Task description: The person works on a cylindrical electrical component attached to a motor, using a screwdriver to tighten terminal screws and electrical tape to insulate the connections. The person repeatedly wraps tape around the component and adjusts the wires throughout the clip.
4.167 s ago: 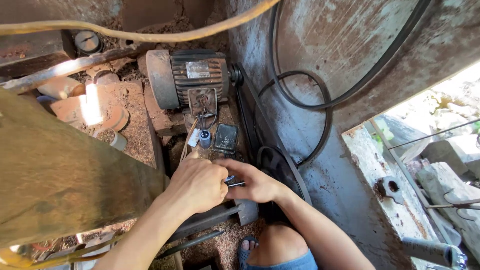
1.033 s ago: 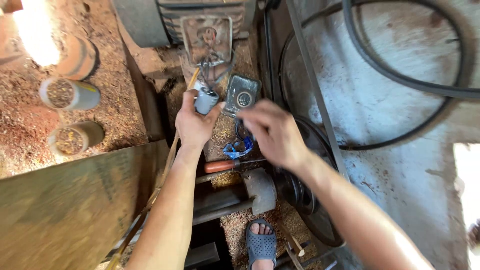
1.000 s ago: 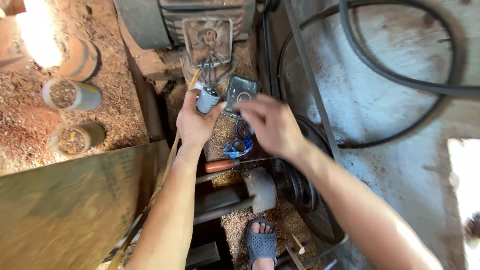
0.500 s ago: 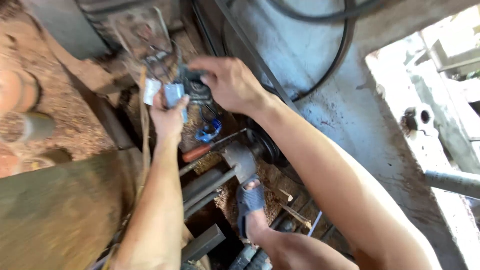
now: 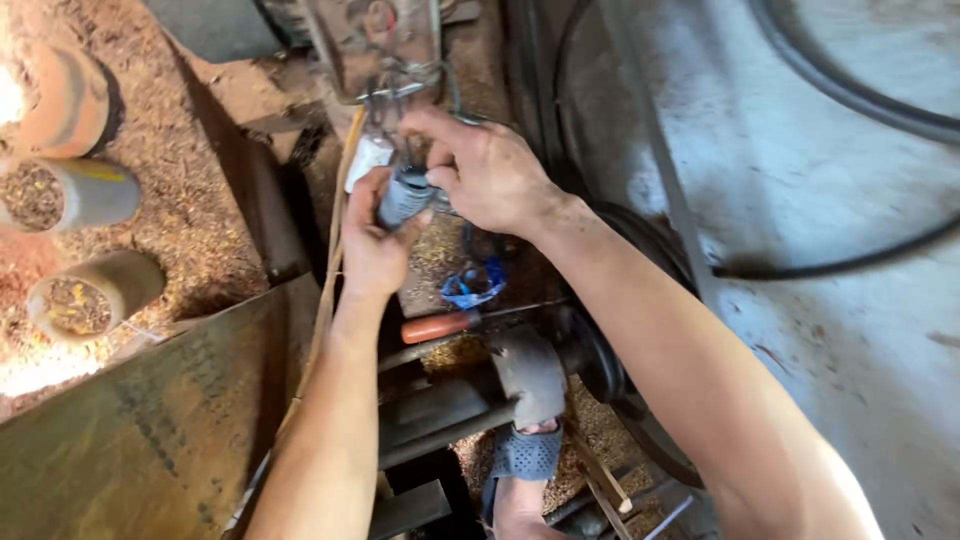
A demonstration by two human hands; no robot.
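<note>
My left hand [image 5: 372, 248] is closed around a small grey cylinder [image 5: 404, 197], held upright just below the open terminal box [image 5: 375, 40] of an electric motor. A white cylinder [image 5: 367, 160] sits right behind my left fingers. My right hand [image 5: 485, 175] reaches in from the right, with its fingertips pinching at the wires [image 5: 400, 90] on top of the grey cylinder. Both hands touch the grey cylinder's upper end.
An orange-handled screwdriver [image 5: 440, 326] and a blue plastic scrap [image 5: 474, 285] lie below the hands. Three sawdust-filled tubes [image 5: 80, 290] lie at the left beside a rusty metal plate [image 5: 150, 430]. A black drive belt [image 5: 640, 160] and pulley [image 5: 600, 360] stand at right. My sandalled foot [image 5: 520, 460] is below.
My right hand has come in from the dark box to the wires at the grey cylinder's top. My left hand keeps hold of the cylinder. The view has shifted.
</note>
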